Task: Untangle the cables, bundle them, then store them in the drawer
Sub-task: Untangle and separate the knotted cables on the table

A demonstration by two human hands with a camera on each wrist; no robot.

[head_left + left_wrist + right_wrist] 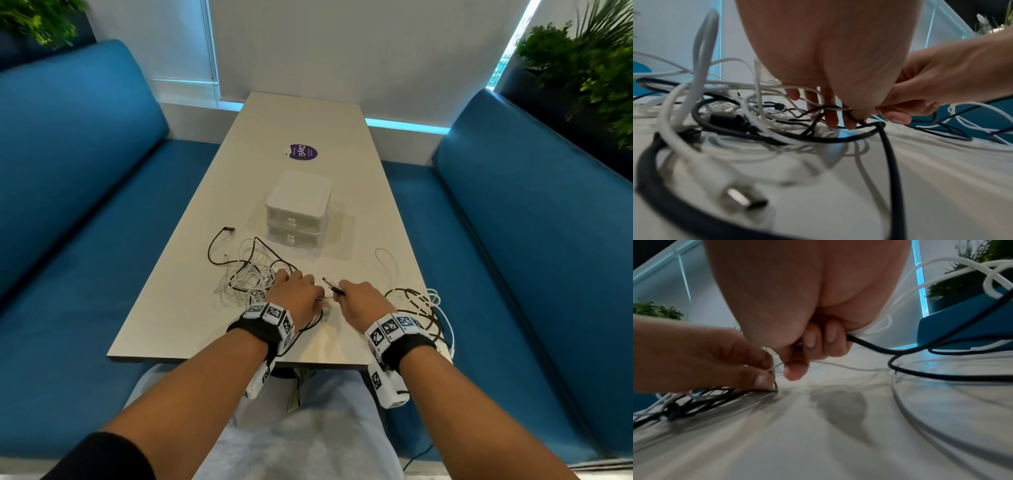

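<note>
A tangle of black and white cables (246,274) lies on the table left of my hands, and more loops (416,305) lie to the right. My left hand (296,289) presses down on the tangle's right edge and pinches thin strands (830,108) between thumb and fingers. My right hand (356,296) is curled round a black cable (869,344) and white cables (865,331), with plug ends (333,285) sticking out past its knuckles. The two hands almost touch. A white two-drawer box (297,212) stands behind them, both drawers closed.
The beige table (191,329) is long and narrow, with blue benches (78,178) on both sides. A purple sticker (301,151) sits beyond the drawer box. The right-hand cable loops hang over the table's right edge. Plants stand in the back corners.
</note>
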